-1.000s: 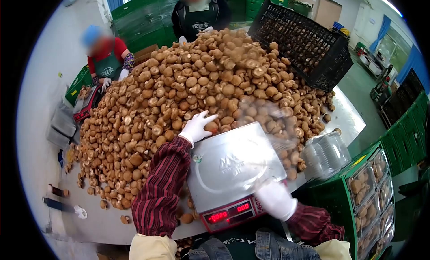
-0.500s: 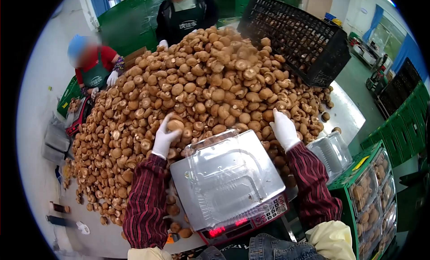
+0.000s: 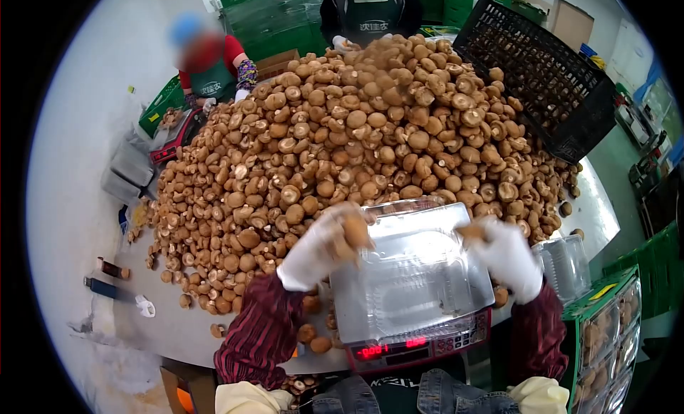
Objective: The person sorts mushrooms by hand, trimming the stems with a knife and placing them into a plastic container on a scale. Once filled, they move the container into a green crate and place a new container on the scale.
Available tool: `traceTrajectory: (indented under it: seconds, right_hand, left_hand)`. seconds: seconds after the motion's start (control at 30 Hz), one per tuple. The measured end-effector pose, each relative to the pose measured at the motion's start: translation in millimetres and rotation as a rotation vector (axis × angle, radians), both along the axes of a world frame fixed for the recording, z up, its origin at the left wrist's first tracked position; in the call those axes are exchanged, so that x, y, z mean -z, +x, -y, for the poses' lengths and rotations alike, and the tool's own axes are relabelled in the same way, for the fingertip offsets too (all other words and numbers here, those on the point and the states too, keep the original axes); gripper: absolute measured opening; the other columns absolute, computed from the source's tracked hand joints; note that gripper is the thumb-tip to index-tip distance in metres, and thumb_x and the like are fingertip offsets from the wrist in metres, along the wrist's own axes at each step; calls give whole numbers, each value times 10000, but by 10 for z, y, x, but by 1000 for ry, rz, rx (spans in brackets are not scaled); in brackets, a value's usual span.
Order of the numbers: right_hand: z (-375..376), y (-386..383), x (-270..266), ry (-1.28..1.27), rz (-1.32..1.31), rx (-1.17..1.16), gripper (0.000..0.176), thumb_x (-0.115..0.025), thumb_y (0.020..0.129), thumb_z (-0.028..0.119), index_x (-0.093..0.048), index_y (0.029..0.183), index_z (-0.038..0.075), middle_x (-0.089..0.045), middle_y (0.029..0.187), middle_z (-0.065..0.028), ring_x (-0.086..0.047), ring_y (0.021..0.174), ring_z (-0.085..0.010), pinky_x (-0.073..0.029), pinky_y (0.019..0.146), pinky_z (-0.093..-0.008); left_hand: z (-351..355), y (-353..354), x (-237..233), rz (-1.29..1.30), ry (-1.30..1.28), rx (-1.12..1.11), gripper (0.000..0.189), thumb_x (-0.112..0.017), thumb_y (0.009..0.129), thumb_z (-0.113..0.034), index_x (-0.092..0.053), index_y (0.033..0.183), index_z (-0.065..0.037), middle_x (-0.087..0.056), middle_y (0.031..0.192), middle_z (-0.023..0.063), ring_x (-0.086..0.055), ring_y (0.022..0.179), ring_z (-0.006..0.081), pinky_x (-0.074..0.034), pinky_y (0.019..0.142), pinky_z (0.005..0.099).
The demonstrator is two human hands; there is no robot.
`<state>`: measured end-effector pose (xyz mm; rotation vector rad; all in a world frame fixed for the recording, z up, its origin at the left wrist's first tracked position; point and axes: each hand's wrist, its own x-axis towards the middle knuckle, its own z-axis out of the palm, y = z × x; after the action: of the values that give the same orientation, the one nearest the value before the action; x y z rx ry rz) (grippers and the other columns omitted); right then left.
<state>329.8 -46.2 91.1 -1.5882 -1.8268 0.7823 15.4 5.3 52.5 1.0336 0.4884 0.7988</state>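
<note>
Mushrooms (image 3: 356, 150) Heap High Around a Scale (image 3: 413, 300) as Two Gloved Hands Close on Their Picks

Blurred fingers of the left hand (image 3: 313, 250) clasp a round brown mushroom (image 3: 355, 231) above the near-left part of the heap, beside a clear tray (image 3: 417, 271); whether a second is tucked beneath it cannot be told. At the tray's other side, the right hand (image 3: 507, 261), also smeared by motion, grips a smaller-looking brown mushroom (image 3: 470, 232), its outline mostly lost behind the fingers. Both hands wear white gloves, with striped dark red sleeves below.

Glare whitens the see-through tray, open on the metal scale, whose red digits are only partly legible. Caps in the heap range from tan to deep brown, rounded and matt, some upturned to bare pale stems and undersides; a hazy smudge obscures those near the peak, and the lower layers lie hidden.

Beyond, a black crate (image 3: 541, 72) tilts against the pile on the grey worktop (image 3: 178, 335). Clear containers (image 3: 564, 268) stand right of the scale, near a green crate (image 3: 602, 335) of filled packs, cut short by the dark lens edge. Across the heap are two aproned people, the farther (image 3: 370, 18) cropped at the neck, the other (image 3: 214, 72) blurred at the head.
</note>
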Motion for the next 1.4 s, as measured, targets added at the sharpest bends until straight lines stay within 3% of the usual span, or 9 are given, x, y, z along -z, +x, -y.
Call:
traceTrajectory:
  seconds: [0.2,0.33,0.43,0.57,0.77,0.9,1.1,1.27,1.4]
  right_hand:
    - [594,-343,188,71,383,-438,444,-707,773,381,-563,961,5,-626,745,-170,-639,665,-324,-511,568,-363]
    - [341,-196,31,44,94,-138,450,-718,786,364,-601,1022,-1,-644,810,-188,-668,720,-287,-527,625,-337]
    - [-221,75,281,157,73,235,291,-675,838,266,-611,840,-18,-619,700,-182,-627,630,-285,-484,566,-350]
    - [-1015,376,698,164,267,287,387,-672,829,321,-543,825,-44,-604,757,-233,-606,766,-392,-481,658,-424]
    - [-1575,161,880,-25,676,153,601,-619,779,571,-628,872,-22,-661,852,-206,-652,831,-337,-512,749,-388]
    - [-1791,234,900,-78,600,129,543,-626,763,468,-631,929,-49,-664,841,-222,-646,825,-366,-521,734,-391]
    - [-766,145,22,143,-61,-48,349,-693,797,248,-578,986,-22,-626,792,-119,-582,725,-144,-478,688,-283]
    - [157,-17,-324,-75,212,-482,310,-737,736,222,-563,909,32,-591,754,-123,-618,703,-300,-505,636,-357]
    - [360,-161,13,214,318,-490,336,-745,725,245,-544,880,24,-573,729,-173,-608,712,-347,-496,627,-402]
  left_hand:
    - [675,471,-176,-735,1074,212,380,-691,789,-153,-620,1158,-97,-523,1245,189,-527,1123,315,-429,955,378]
    - [457,408,-228,-623,1171,14,385,-706,767,-137,-626,1139,-82,-551,1215,179,-546,1107,299,-450,931,351]
    - [-123,356,-86,-757,1280,-380,245,-639,807,-88,-652,1044,-29,-627,1052,120,-601,973,277,-487,859,337]
    - [-1018,292,403,-972,928,-364,338,-597,839,-165,-590,1147,-25,-595,1085,135,-576,1004,305,-458,848,344]
    - [-1429,418,787,-1424,963,-71,421,-645,828,-164,-561,1234,-91,-583,1145,103,-577,1028,244,-462,883,310]
    - [-1303,120,620,-269,-26,-196,491,-578,887,-45,-421,1351,-8,-539,1230,94,-567,1040,160,-465,941,340]
    - [-594,40,129,22,-163,-111,411,-547,926,-95,-455,1307,29,-539,1253,122,-559,1102,191,-474,941,342]
    - [187,257,-282,-414,566,-165,162,-629,794,37,-674,944,-4,-626,1057,108,-596,980,181,-501,825,297]
    - [553,603,-107,-681,1346,-106,188,-631,747,-33,-606,933,-31,-596,1006,130,-593,948,284,-494,820,341]
